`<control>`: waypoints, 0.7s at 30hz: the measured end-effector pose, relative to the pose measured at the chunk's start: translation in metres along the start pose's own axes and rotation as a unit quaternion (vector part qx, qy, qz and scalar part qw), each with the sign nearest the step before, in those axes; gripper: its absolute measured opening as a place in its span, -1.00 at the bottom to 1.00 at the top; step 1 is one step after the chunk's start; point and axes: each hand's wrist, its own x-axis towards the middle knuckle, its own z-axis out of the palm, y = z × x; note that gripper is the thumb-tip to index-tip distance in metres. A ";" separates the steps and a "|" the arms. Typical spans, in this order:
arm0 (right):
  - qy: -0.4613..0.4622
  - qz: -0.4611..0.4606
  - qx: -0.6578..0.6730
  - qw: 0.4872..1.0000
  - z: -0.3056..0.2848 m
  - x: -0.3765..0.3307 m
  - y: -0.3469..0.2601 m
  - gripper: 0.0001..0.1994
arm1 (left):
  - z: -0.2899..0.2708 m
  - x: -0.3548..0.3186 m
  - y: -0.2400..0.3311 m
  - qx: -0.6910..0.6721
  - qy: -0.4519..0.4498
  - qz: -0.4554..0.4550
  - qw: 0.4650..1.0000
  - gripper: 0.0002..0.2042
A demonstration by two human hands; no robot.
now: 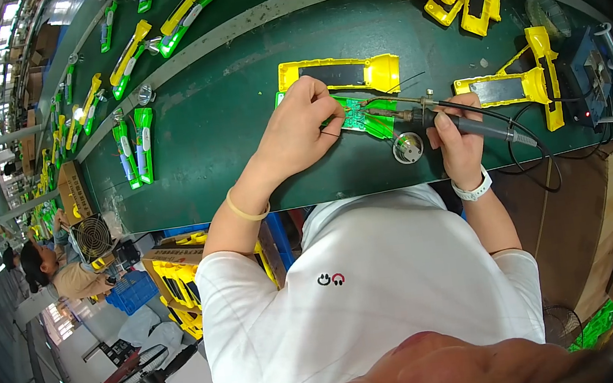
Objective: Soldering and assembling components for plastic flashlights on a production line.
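At the centre of the frame, the left hand (297,130) bends at the wrist, fingers pinching a green circuit board (363,119) on the worktop (193,144). The right hand (460,143) grips a soldering iron (435,116), tip touching the board.

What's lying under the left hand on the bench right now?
Under the left hand lies a green circuit board, its right part showing, with the soldering iron tip on it. The board's left end is covered by the fingers. A yellow housing sits just behind.
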 end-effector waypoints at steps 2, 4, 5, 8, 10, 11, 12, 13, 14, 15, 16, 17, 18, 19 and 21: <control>0.006 0.001 0.004 1.000 0.000 0.000 -0.001 -0.76 | 0.001 -0.001 -0.001 0.004 0.003 0.008 1.000 -0.84; 0.015 0.002 0.007 1.000 -0.001 0.000 -0.001 -0.77 | -0.006 -0.002 0.002 0.042 0.053 0.023 0.997 -0.81; 0.021 -0.006 -0.003 1.000 -0.003 0.000 0.001 -0.76 | -0.012 -0.002 0.003 0.079 0.100 0.039 0.991 -0.78; 0.027 -0.006 0.005 1.000 -0.005 0.000 0.000 -0.77 | -0.030 -0.023 0.005 0.210 0.018 -0.066 0.975 -0.76; 0.025 0.001 0.023 0.999 -0.004 0.001 -0.001 -0.77 | -0.029 -0.026 0.012 0.040 0.010 -0.105 0.994 -0.81; 0.025 0.002 0.025 0.999 -0.004 0.001 -0.001 -0.77 | -0.031 -0.026 0.020 -0.067 -0.016 -0.158 0.985 -0.83; 0.026 0.003 0.027 0.999 -0.004 0.001 0.000 -0.77 | -0.031 -0.022 0.023 -0.137 -0.026 -0.181 0.974 -0.89; 0.023 0.004 0.028 0.999 -0.003 0.001 0.000 -0.77 | -0.026 -0.021 0.017 -0.137 -0.024 -0.182 0.973 -0.89; 0.023 0.004 0.027 0.999 -0.004 0.000 0.000 -0.78 | -0.018 -0.018 0.005 -0.081 0.015 -0.062 0.995 -0.87; 0.023 0.003 0.027 0.999 -0.004 0.000 -0.001 -0.78 | -0.014 -0.015 -0.004 -0.025 0.053 0.059 0.997 -0.84; 0.023 0.004 0.027 0.999 -0.004 0.000 -0.001 -0.78 | -0.012 -0.014 -0.005 -0.005 0.044 0.073 0.996 -0.81; 0.024 0.005 0.026 0.999 -0.004 0.000 -0.002 -0.77 | -0.007 -0.013 -0.008 -0.006 0.043 0.073 0.996 -0.81; 0.026 0.006 0.026 0.999 -0.004 0.000 -0.002 -0.77 | 0.000 -0.011 -0.010 0.007 0.070 0.104 0.992 -0.80; 0.027 0.006 0.026 0.999 -0.005 -0.001 -0.001 -0.77 | 0.004 -0.009 -0.011 0.020 0.096 0.136 0.986 -0.80; 0.020 0.002 -0.002 1.000 -0.009 -0.003 -0.001 -0.76 | 0.005 -0.009 -0.012 0.030 0.078 0.146 0.986 -0.80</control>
